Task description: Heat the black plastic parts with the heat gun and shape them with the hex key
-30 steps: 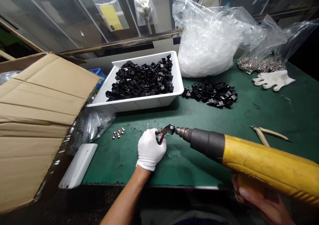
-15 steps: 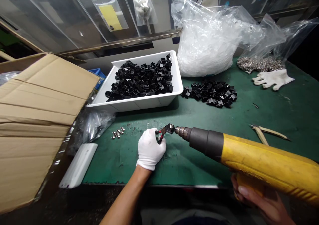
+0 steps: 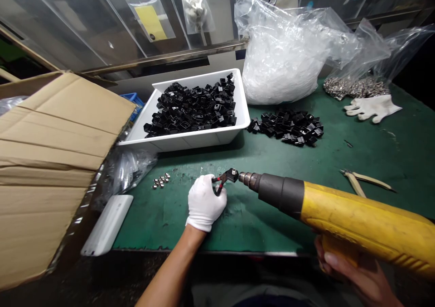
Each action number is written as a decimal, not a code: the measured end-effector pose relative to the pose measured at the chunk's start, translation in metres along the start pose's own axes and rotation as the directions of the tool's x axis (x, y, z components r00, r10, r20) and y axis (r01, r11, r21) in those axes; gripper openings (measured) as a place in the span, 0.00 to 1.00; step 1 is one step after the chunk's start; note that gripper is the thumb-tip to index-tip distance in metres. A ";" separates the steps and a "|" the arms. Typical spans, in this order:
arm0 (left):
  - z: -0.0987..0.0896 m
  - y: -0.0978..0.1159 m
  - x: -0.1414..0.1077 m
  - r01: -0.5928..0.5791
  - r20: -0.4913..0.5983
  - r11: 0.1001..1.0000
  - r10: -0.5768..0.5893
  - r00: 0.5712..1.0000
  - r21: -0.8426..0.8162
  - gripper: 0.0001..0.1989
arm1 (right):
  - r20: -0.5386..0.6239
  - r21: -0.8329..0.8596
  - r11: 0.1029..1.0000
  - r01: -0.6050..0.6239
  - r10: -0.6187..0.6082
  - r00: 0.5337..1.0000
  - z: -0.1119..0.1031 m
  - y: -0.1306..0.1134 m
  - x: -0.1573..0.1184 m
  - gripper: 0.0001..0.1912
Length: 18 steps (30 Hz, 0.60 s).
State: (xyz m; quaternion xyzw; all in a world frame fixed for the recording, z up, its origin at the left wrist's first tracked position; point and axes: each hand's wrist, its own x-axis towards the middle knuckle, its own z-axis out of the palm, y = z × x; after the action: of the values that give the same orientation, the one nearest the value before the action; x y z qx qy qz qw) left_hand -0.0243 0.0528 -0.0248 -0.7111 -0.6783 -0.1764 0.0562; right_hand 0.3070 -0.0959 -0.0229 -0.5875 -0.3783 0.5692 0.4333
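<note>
My left hand (image 3: 205, 203), in a white glove, is closed round a pair of pliers (image 3: 220, 181) with black and red handles. At the jaws sits a small black plastic part (image 3: 232, 175), with a silver metal fitting (image 3: 234, 172) upright on its top. My bare right hand (image 3: 353, 268) grips the handle of a yellow heat gun (image 3: 360, 221) at the lower right. The gun's stepped metal nozzle (image 3: 249, 180) points left and ends just beside the black part. Several small metal fittings (image 3: 160, 181) lie on the green table left of my gloved hand.
A white tray (image 3: 180, 141) of black parts stands behind, with a loose pile (image 3: 288, 127) beside it. Bulky clear bags (image 3: 282, 58), a spare glove (image 3: 372, 107) and cream-handled cutters (image 3: 363, 180) are to the right. A cardboard box (image 3: 50, 162) and white plastic object (image 3: 108, 225) are left.
Almost nothing differs. Both hands, the pliers and the black part keep their places, and the heat gun has shifted only very slightly.
</note>
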 end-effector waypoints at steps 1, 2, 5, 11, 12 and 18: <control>0.000 0.000 0.000 0.001 0.000 1.000 -0.001 1.000 -0.002 0.09 | 0.005 0.005 1.000 -0.007 0.007 1.000 -0.001 0.001 0.000 0.13; 0.000 0.000 0.000 0.001 -0.001 1.000 -0.001 1.000 -0.004 0.09 | 0.012 0.007 1.000 -0.012 0.012 1.000 -0.001 0.001 0.000 0.12; 0.000 0.000 0.001 0.002 -0.002 1.000 -0.002 1.000 -0.001 0.08 | 0.016 0.010 1.000 -0.007 0.006 1.000 -0.002 0.002 0.001 0.13; 0.001 -0.001 0.000 -0.009 -0.011 1.000 0.009 1.000 0.009 0.09 | 0.043 -0.007 1.000 0.002 -0.001 0.999 -0.004 0.000 0.002 0.14; 0.001 -0.001 0.000 -0.010 -0.013 1.000 0.010 1.000 0.011 0.10 | 0.048 -0.004 1.000 -0.002 0.002 0.999 -0.004 0.000 0.002 0.13; 0.001 -0.001 -0.001 -0.003 -0.013 1.000 0.004 1.000 0.023 0.10 | 0.042 -0.003 1.000 0.002 -0.002 0.999 -0.003 0.000 0.000 0.13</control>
State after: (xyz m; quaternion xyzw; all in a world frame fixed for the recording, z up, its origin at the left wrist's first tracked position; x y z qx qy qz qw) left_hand -0.0250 0.0529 -0.0264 -0.7104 -0.6787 -0.1731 0.0691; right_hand 0.3098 -0.0959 -0.0230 -0.5760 -0.3886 0.5803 0.4248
